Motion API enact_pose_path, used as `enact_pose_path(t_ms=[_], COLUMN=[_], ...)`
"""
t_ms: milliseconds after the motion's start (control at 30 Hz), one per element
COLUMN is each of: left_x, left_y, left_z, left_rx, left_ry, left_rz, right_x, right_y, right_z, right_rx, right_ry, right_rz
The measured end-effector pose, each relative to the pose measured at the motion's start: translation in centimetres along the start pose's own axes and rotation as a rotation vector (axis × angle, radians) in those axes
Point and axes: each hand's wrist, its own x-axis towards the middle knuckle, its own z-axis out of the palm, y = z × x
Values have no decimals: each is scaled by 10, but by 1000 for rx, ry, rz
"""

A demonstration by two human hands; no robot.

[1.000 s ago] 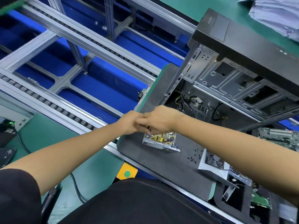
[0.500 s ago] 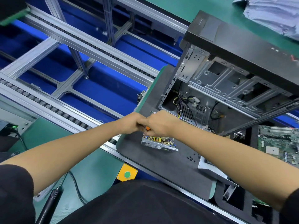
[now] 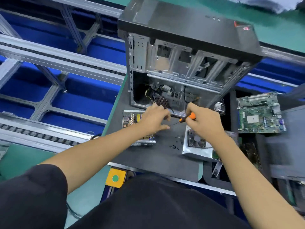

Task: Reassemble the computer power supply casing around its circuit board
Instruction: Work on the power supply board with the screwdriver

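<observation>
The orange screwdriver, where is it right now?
In the head view, the orange screwdriver is gripped in the right hand, right of center, just in front of the open computer case and above the loose screws.

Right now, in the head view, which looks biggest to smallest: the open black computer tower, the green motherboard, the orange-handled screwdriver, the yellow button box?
1. Open black computer tower
2. Green motherboard
3. Yellow button box, though it sits nearer the camera
4. Orange-handled screwdriver, partly hidden by the right hand
</observation>
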Motion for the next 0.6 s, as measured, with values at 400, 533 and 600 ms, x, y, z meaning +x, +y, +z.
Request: enact_pose_path(t_ms=[400,533,600], left_x=[43,46,47], left_y=[54,62,64], left_z=[71,76,77], left_rx=[-159,-108,-84], left_ry=[-343,-410,-427], left_rz=[-161,-194,-195], right_x=[-73,-79,-81], right_y=[86,96,97], right_z=[26,30,31], right_rx=[112,139,160], right_ry=[40,35,42], right_rz=[330,340,332])
